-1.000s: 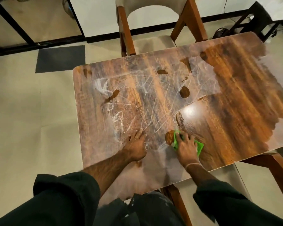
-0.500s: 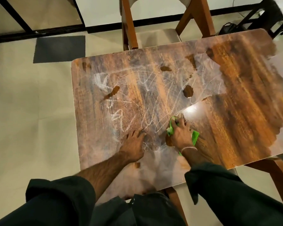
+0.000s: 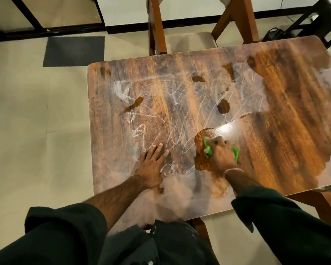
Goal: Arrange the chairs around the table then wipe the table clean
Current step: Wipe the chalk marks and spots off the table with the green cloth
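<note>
A green cloth (image 3: 208,150) is pressed flat under the right hand (image 3: 221,154), fingers closed over it, on the wooden bench (image 3: 275,150). The left hand (image 3: 151,167) is spread flat just beside it, on the chalky unwiped area, which is nearer the cloth's left edge. Beyond, 1 chair (image 3: 157,25) is tucked in.

Beyond my work I note a dark grey floor mat (image 3: 74,51) on the pale tiled floor (image 3: 27,131), a black metal frame (image 3: 321,22), and a small black device (image 3: 273,34) beside it.
</note>
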